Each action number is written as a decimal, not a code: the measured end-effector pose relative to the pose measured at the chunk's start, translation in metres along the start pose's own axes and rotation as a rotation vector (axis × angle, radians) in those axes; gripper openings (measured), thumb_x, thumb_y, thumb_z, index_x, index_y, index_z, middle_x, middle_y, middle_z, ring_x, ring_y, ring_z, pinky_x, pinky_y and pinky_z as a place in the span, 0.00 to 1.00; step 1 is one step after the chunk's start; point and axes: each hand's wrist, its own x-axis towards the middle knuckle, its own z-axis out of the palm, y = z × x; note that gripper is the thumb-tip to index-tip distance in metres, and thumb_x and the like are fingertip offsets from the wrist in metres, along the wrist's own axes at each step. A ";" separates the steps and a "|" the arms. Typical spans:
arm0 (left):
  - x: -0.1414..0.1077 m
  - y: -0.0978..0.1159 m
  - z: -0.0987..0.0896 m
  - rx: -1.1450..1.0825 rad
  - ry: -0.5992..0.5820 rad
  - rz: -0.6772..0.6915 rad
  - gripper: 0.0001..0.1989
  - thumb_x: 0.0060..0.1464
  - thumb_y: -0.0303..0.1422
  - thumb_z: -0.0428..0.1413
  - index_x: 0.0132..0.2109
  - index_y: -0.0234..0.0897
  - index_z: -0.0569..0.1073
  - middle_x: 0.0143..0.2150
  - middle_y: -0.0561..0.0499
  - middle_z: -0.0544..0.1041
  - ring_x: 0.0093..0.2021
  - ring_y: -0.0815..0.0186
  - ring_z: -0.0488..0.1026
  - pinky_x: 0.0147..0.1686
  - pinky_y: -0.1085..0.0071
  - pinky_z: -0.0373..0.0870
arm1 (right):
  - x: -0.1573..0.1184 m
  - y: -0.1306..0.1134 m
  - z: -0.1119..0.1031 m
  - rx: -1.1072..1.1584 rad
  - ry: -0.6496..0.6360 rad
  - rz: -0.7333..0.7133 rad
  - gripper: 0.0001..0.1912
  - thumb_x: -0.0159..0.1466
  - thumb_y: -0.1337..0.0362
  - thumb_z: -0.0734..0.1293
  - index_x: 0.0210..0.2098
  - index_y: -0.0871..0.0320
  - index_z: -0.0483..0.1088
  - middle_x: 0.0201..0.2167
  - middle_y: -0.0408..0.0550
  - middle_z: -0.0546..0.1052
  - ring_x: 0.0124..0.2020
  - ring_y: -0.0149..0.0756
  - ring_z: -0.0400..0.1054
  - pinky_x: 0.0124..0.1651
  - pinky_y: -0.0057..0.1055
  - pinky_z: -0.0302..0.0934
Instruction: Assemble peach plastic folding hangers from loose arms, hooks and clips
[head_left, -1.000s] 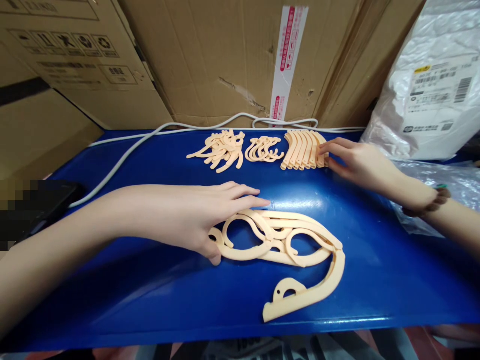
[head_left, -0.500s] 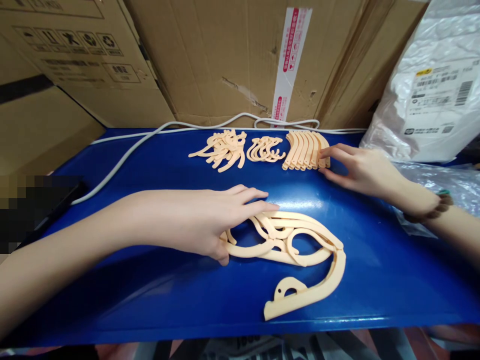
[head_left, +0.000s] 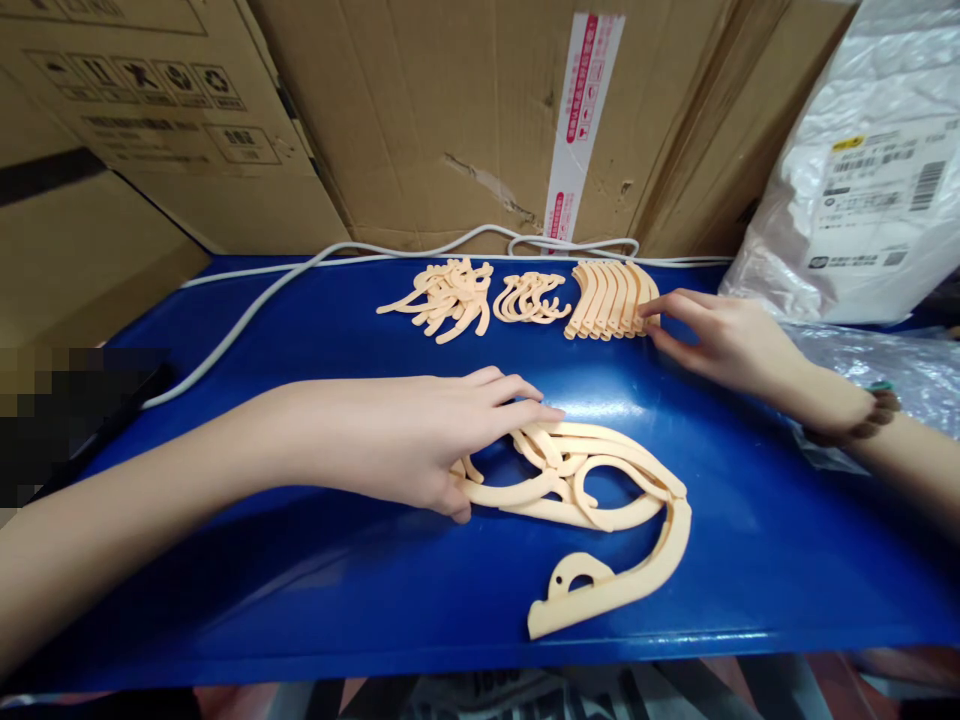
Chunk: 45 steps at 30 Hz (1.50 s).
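Note:
My left hand (head_left: 431,440) arches over the left end of a group of cream plastic folding hangers (head_left: 619,437), its thumb on the near side and its fingers along the far side. The palm hides that end. From the right end of the group, one curved hanger arm (head_left: 671,555) bends toward me, with a half-round loop on it. At the back, my right hand (head_left: 739,345) has thumb and fingertips closed at the rightmost piece of a neat row of curved hanger arms (head_left: 604,300); the fingers partly cover that piece.
Left of the row lie a small group of cream hooks (head_left: 525,298) and a loose pile of curved cream strips (head_left: 454,295). Behind them a white cable (head_left: 345,245) runs along the blue table (head_left: 337,610) below a cardboard box (head_left: 450,120). A white plastic parcel (head_left: 847,230) stands at the right.
My left hand has shifted slightly right, and the left part of the hanger group has moved with it. My right hand's thumb and fingers have drawn closer together at the end piece.

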 end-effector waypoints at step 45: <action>0.060 -0.026 -0.025 -1.203 0.974 -0.170 0.10 0.63 0.34 0.55 0.36 0.31 0.75 0.38 0.45 0.78 0.35 0.67 0.74 0.32 0.74 0.67 | 0.041 -0.075 -0.028 1.175 0.002 0.398 0.11 0.67 0.54 0.65 0.35 0.54 0.73 0.18 0.38 0.62 0.18 0.27 0.55 0.21 0.27 0.49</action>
